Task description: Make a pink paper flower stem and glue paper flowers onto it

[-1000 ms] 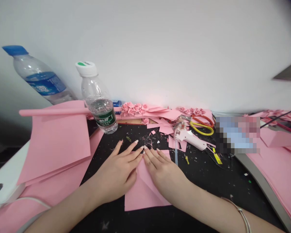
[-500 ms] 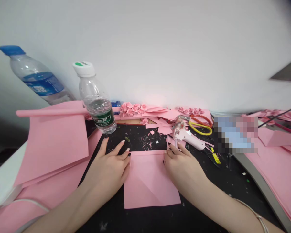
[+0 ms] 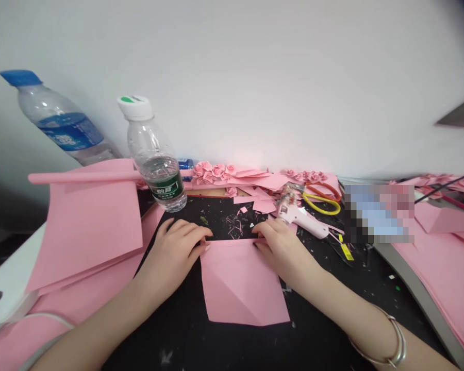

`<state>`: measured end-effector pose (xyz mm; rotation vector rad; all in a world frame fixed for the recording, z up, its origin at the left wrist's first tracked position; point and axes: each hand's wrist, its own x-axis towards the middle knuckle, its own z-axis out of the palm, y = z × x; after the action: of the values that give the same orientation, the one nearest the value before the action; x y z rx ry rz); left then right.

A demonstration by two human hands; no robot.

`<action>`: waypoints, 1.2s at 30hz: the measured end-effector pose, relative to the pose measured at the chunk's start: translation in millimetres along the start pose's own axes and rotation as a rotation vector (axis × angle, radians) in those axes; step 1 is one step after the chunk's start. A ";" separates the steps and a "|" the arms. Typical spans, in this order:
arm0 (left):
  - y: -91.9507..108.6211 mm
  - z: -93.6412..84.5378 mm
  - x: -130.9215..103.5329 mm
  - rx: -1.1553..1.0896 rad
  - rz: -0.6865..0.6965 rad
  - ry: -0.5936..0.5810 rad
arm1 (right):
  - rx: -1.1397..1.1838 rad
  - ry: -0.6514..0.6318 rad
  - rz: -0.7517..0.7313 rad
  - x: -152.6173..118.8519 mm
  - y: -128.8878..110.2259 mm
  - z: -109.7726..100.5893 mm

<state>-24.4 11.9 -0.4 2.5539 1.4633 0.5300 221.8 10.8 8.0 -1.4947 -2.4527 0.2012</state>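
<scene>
A pink paper sheet [image 3: 245,286] lies on the black table surface in front of me, with a narrow fold along its far edge and a crease across its middle. My left hand [image 3: 176,252] pinches the far left corner between thumb and fingers. At the far right corner, my right hand [image 3: 280,247] pinches the paper the same way. The near edge of the sheet bows slightly. Just beyond the right hand lies a pink glue gun [image 3: 305,221], beside yellow and red handled scissors [image 3: 320,203].
A green-labelled bottle [image 3: 164,180] and a blue-capped bottle [image 3: 67,129] stand at the left. Large pink sheets [image 3: 93,232] lie left of my arm. Paper roses [image 3: 212,172] line the wall. Paper scraps [image 3: 235,224] lie beyond the sheet. A blurred-out patch [image 3: 379,214] is at the right.
Both hands have gone from lying spread on the sheet's sides to pinching its far corners. The sheet's near edge has shifted slightly and now bows.
</scene>
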 end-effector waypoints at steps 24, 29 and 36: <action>2.6 -23.3 0.1 -0.027 0.139 -0.230 | -0.219 -0.193 -0.109 -7.7 -17.7 -16.4; 17.1 -21.8 -2.5 0.045 0.134 -0.203 | -0.322 -0.138 -0.223 -11.3 -27.1 -1.5; 29.0 -10.5 -4.2 0.064 0.174 -0.223 | -0.338 -0.149 -0.250 -9.3 -41.3 8.3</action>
<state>-7.0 -7.0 17.1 2.7027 1.2104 0.2126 188.2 -16.3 9.0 -1.3103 -2.8778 -0.1648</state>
